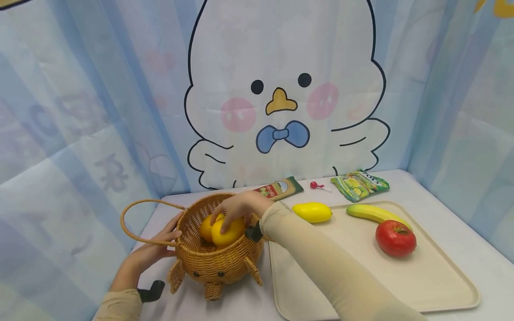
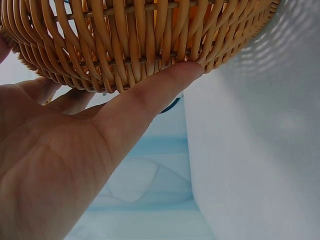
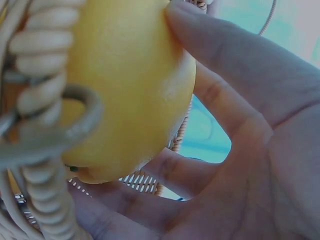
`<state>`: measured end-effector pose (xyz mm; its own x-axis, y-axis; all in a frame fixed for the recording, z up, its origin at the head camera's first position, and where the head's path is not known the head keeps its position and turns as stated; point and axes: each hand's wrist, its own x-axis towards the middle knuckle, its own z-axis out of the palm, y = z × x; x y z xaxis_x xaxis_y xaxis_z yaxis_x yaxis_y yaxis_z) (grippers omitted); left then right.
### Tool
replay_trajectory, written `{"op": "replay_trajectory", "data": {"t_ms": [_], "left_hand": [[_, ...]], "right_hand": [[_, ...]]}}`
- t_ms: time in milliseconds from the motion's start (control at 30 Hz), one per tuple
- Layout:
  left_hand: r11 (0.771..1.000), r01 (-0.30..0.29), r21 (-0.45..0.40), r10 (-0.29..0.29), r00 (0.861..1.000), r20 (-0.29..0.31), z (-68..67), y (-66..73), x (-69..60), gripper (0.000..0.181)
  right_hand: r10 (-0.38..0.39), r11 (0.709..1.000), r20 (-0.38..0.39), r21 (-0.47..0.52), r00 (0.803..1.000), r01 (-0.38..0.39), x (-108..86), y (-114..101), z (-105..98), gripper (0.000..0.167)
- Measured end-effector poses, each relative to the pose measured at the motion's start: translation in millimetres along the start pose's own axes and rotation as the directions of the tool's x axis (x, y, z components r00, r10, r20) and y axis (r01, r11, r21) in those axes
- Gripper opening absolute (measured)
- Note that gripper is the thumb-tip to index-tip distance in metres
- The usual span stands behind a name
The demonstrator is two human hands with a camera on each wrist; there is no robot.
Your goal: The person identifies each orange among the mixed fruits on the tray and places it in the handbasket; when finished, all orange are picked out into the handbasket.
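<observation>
A brown wicker basket (image 1: 217,263) with an animal face, ears and snout stands on the table, its loop handle (image 1: 146,200) tipped to the left. My right hand (image 1: 237,208) reaches over the rim and grips a rounded yellow-orange fruit (image 1: 226,232) inside. In the right wrist view, thumb and fingers spread round that fruit (image 3: 130,90) beside the twisted rim (image 3: 42,100). A more orange fruit (image 1: 206,228) sits next to it, partly covered. My left hand (image 1: 150,254) touches the basket's left outer side. Its straight thumb (image 2: 150,95) lies along the weave in the left wrist view.
Right of the basket lies a cream tray (image 1: 321,285) bearing a banana (image 1: 373,211) and a red tomato-like fruit (image 1: 395,238). A yellow lemon-like fruit (image 1: 313,212) is at its far left edge. Behind are a green-and-red packet (image 1: 281,189), a lollipop (image 1: 314,185) and a green bag (image 1: 359,183).
</observation>
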<state>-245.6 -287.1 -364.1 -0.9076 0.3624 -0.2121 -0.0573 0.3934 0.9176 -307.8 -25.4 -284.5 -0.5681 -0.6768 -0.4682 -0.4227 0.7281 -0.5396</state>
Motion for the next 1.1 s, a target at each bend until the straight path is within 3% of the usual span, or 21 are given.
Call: {"op": "replay_trajectory", "data": {"t_ms": [400, 533, 800, 1100], "left_hand": [[1.000, 0.024, -0.009, -0.025, 1.000, -0.013, -1.5, 1.0, -0.9, 0.067], [1.000, 0.020, -0.009, -0.020, 1.000, -0.011, -1.6, 0.1, -0.6, 0.067], [1.000, -0.005, 0.002, 0.005, 1.000, 0.000, -1.1, -0.6, -0.8, 0.068], [1.000, 0.001, 0.011, -0.001, 1.000, -0.003, -1.7, -2.0, -1.6, 0.067]], "right_hand": [[-0.036, 0.995, -0.025, -0.092, 0.999, 0.034, 0.9, -3.5, -0.3, 0.045], [-0.026, 0.997, -0.044, -0.071, 0.999, 0.022, 0.5, -1.8, 0.2, 0.049], [-0.083, 0.996, -0.056, -0.035, 0.995, 0.081, 0.7, 2.1, 0.0, 0.053], [-0.111, 0.992, -0.069, -0.062, 0.991, 0.107, 0.6, 3.5, 0.0, 0.053]]}}
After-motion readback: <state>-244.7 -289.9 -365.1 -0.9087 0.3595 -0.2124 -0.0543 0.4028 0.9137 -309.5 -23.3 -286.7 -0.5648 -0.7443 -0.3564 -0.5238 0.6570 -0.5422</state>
